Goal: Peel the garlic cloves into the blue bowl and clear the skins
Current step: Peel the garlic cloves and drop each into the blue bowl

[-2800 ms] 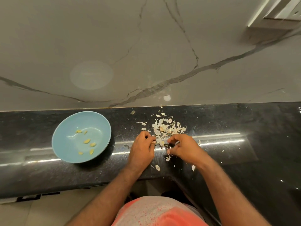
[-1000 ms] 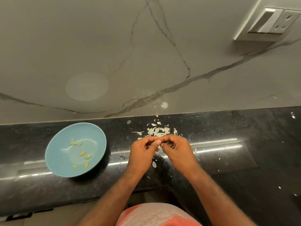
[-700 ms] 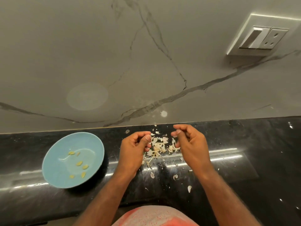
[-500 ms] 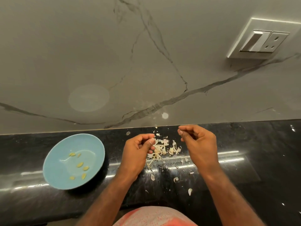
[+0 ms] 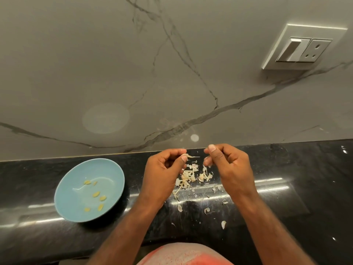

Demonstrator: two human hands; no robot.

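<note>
A left hand pinches a garlic clove above loose skins on the worktop; the right hand curls its fingers, hold unclear. The blue bowl sits left. Pulling skin from the tip should free it cleanly.

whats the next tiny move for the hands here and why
Probably bring the right hand over to the garlic clove pinched in the left hand and pull off the thin skin wisp sticking out of it. The clove looks only partly peeled, so it likely shouldn't go into the blue bowl yet.
</note>
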